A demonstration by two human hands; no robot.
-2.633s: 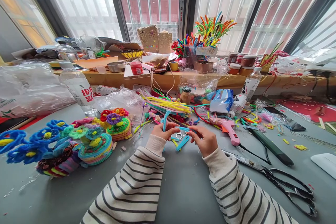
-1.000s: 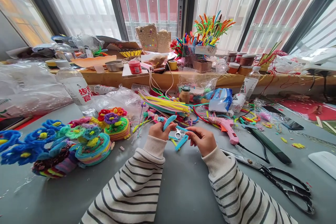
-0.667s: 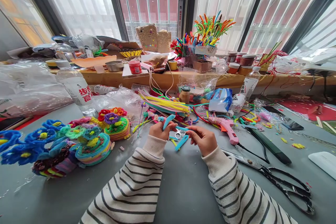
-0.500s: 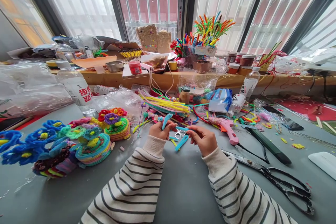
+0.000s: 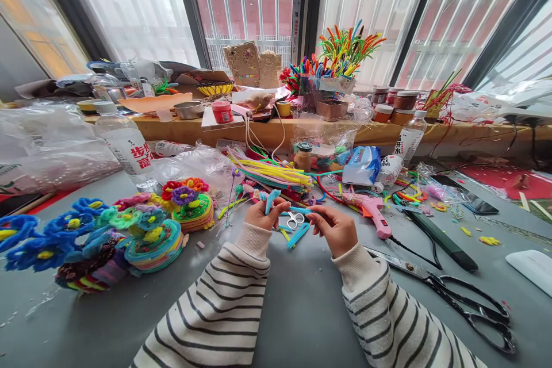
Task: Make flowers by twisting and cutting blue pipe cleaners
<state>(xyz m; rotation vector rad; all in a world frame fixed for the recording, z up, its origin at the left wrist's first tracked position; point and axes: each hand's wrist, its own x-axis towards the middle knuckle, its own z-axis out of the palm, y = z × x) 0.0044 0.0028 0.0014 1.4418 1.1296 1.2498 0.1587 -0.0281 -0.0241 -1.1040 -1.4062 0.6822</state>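
My left hand [image 5: 263, 214] is closed round a light blue pipe cleaner [image 5: 271, 200], whose bent end sticks up above the fingers. My right hand [image 5: 334, 227] pinches the other end of the same pipe cleaner, and the strand runs level between the two hands. Both hands hover just over the grey table [image 5: 293, 310]. Under them lie small silver scissors [image 5: 294, 219] and a loose blue pipe cleaner piece [image 5: 298, 235]. Striped sleeves cover both forearms.
Finished pipe-cleaner flowers and coiled discs [image 5: 155, 238] lie at the left. A bundle of coloured pipe cleaners [image 5: 276, 172] sits behind the hands. A pink glue gun [image 5: 373, 210] and large black scissors [image 5: 466, 299] lie to the right. A water bottle [image 5: 127, 144] stands at the left.
The upright blue end in my left hand has tilted and bent a little. Both hands stay in nearly the same place, still gripping the pipe cleaner.
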